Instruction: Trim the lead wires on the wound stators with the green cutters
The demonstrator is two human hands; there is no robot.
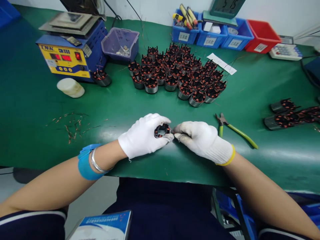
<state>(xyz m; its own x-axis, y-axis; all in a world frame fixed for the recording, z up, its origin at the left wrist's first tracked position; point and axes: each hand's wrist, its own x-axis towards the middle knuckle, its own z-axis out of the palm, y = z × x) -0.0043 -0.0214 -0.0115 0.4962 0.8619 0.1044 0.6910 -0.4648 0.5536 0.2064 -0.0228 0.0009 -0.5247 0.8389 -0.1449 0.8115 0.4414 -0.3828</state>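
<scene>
Your left hand (pixel 146 136), fingers clasping a coil (pixel 157 131), right hand (pixel 203 138) pinching something indistinct, pliers (pixel 235 129) near it, more coils (pixel 175 71) between you and the desk's (pixel 120 103) back edge.

The green counter (pixel 120 103) is smooth and glossy, throwing back pale light. The left grip (pixel 142 135) wears a smooth-looking white cloth glove; the right grip (pixel 203 140) wears a ribbed white knit glove with a yellow cloth hem. The small black ring-shaped coil core (pixel 157 130) looks plastic, wound with coppery metal wire. The grouped round coil cores (pixel 151 88) have smooth grey metal sides. The green-handled metal pliers (pixel 242 135) have shiny, plastic-looking handles. The silver bracelet (pixel 94 160) is polished metal; the purple open tub (pixel 117 41) is plastic.
</scene>
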